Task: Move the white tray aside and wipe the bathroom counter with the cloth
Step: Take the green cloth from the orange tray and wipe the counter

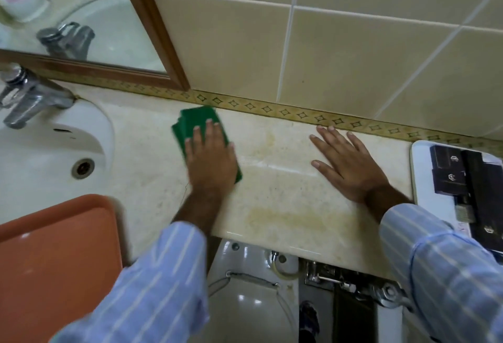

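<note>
Head view: left hand lies flat, fingers together, pressing a folded green cloth onto the counter, the cloth's far corner touching the patterned border strip at the wall. Right hand rests palm-down with fingers spread, holding nothing, fingertips near that strip. Between the hands the glossy beige stone is bare, marked with yellowish stains, and open to its front edge. Just beside the right wrist, at the counter's right end, sits the white tray, rounded at the corner and carrying dark boxes. Left of the cloth lie the white basin and chrome tap; an orange tray covers the near-left corner.
</note>
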Demonstrator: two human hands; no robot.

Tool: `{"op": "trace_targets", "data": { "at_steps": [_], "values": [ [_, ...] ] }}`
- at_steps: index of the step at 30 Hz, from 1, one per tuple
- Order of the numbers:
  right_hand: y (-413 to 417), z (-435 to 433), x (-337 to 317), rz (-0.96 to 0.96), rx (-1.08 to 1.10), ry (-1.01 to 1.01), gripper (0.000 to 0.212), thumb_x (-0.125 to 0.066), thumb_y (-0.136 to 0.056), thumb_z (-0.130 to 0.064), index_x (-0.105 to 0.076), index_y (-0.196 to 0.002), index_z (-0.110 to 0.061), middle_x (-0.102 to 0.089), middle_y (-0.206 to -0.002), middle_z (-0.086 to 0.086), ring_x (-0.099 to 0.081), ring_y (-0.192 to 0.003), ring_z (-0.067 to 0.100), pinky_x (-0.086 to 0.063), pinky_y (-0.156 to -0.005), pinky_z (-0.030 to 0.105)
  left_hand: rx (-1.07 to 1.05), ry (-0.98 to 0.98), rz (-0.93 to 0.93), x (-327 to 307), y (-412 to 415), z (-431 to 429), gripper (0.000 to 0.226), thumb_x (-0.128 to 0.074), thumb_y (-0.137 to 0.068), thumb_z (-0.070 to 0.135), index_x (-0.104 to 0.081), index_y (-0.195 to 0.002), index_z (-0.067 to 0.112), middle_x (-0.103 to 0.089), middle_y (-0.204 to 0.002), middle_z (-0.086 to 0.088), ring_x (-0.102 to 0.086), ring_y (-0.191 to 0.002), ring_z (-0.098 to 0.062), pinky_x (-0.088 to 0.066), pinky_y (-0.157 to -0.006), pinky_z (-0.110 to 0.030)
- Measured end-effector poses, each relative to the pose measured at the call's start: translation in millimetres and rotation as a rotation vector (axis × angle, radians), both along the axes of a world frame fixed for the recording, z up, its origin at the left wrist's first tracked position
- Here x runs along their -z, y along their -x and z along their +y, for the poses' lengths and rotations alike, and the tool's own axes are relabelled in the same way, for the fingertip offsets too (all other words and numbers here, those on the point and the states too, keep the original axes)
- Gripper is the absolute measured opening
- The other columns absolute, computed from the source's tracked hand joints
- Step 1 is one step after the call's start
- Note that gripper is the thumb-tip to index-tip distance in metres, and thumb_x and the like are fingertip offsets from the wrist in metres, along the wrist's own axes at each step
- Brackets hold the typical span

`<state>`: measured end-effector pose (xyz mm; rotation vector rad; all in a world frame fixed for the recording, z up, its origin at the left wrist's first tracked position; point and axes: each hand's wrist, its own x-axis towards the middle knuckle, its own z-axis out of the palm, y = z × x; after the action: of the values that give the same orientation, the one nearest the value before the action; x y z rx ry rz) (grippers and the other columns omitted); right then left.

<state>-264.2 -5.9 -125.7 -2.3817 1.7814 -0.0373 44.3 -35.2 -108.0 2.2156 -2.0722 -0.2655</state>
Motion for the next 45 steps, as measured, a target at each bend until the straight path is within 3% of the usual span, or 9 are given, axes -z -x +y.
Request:
{"op": "trace_targets", "data": {
  "at_steps": [7, 15, 17, 23, 31, 37, 39, 42, 45],
  "values": [
    [0.9, -1.1, 0.0, -0.057, 0.009, -0.003, 0.055, -0.019, -0.108, -0.044, -0.014, -0.162, -0.034, -0.012, -0.172, -0.010, -0.005, -0.159, 0.009, -0.008, -0.128, 0.045, 0.712, -0.040, -0.005, -3.6, 53.3, 66.4, 0.061, -0.025, -0.106, 0.045, -0.022, -0.162, 0.021, -0.022, -0.171, 0.000, -0.017, -0.158, -0.025, -0.014, -0.128, -0.049],
    [-0.3, 0.0, -1.2, -0.067, 0.014, -0.007, 0.054, -0.020, -0.109, -0.045, -0.015, -0.162, -0.035, -0.011, -0.172, -0.010, -0.004, -0.159, 0.009, -0.008, -0.128, 0.045, 0.039, 0.003, -0.044, 2.1, -31.8, 18.0, 0.064, -0.024, -0.106, 0.045, -0.022, -0.162, 0.014, -0.021, -0.170, -0.007, -0.018, -0.158, -0.031, -0.016, -0.127, -0.052],
    [0.5, 0.0, -1.1, -0.067, 0.017, -0.008, 0.054, -0.020, -0.109, -0.045, -0.014, -0.162, -0.035, -0.011, -0.172, -0.010, -0.004, -0.159, 0.009, -0.008, -0.128, 0.046, 0.086, 0.031, -0.040, 2.3, 1.3, 2.9, 0.063, -0.024, -0.105, 0.043, -0.024, -0.161, 0.014, -0.025, -0.169, -0.008, -0.022, -0.157, -0.032, -0.017, -0.126, -0.052],
    [0.5, -1.0, -2.4, -0.053, 0.011, -0.016, 0.054, -0.020, -0.109, -0.044, -0.016, -0.162, -0.034, -0.013, -0.172, -0.009, -0.006, -0.159, 0.010, -0.008, -0.128, 0.046, 0.720, -0.052, -0.018, 0.7, 16.9, 96.1, 0.062, -0.026, -0.106, 0.047, -0.021, -0.163, 0.022, -0.019, -0.171, 0.002, -0.014, -0.159, -0.023, -0.015, -0.127, -0.049],
    [2.1, -1.1, -2.0, -0.073, 0.014, 0.001, 0.053, -0.024, -0.110, -0.042, -0.019, -0.162, -0.032, -0.013, -0.171, -0.009, -0.007, -0.159, 0.010, -0.007, -0.128, 0.045, 0.145, 0.039, -0.027, 4.1, -21.2, 22.4, 0.064, -0.028, -0.104, 0.044, -0.024, -0.162, 0.016, -0.022, -0.170, -0.004, -0.019, -0.157, -0.029, -0.015, -0.127, -0.051],
    [-2.5, 0.2, -16.0, -0.314, 0.138, -0.066, 0.056, -0.029, -0.106, -0.046, -0.028, -0.159, -0.028, -0.034, -0.166, -0.004, -0.026, -0.155, 0.013, -0.015, -0.127, 0.041, 0.614, 0.000, 0.082, -2.4, 87.4, 48.7, 0.064, -0.026, -0.103, 0.047, -0.031, -0.160, 0.017, -0.027, -0.169, -0.002, -0.022, -0.157, -0.027, -0.015, -0.127, -0.050],
    [-10.9, -7.5, -40.1, -0.539, 0.295, -0.146, 0.053, -0.036, -0.104, -0.051, -0.042, -0.151, -0.026, -0.050, -0.155, 0.000, -0.045, -0.143, 0.019, -0.032, -0.120, 0.042, 0.517, -0.034, 0.269, -11.4, 74.7, 41.1, 0.060, -0.028, -0.106, 0.042, -0.032, -0.159, 0.016, -0.024, -0.170, -0.003, -0.018, -0.158, -0.022, -0.012, -0.129, -0.045],
    [-50.1, -4.8, -54.2, -0.400, 0.343, 0.012, 0.044, -0.045, -0.100, -0.044, -0.064, -0.122, -0.012, -0.063, -0.125, 0.012, -0.057, -0.119, 0.032, -0.047, -0.097, 0.041, 0.180, 0.045, 0.210, -1.8, 16.5, 26.5, 0.058, -0.027, -0.108, 0.037, -0.027, -0.161, 0.014, -0.022, -0.170, -0.006, -0.017, -0.158, -0.022, -0.015, -0.129, -0.045],
    [-120.9, 12.8, -29.1, -0.257, 0.455, 0.008, 0.065, -0.044, -0.098, -0.050, -0.054, -0.139, -0.001, -0.050, -0.145, 0.024, -0.043, -0.138, 0.040, -0.038, -0.114, 0.048, 0.175, 0.042, 0.040, 12.0, -6.9, 28.9, 0.059, -0.023, -0.107, 0.041, -0.024, -0.161, 0.017, -0.020, -0.171, -0.004, -0.017, -0.158, -0.023, -0.013, -0.129, -0.046]
  ]
}}
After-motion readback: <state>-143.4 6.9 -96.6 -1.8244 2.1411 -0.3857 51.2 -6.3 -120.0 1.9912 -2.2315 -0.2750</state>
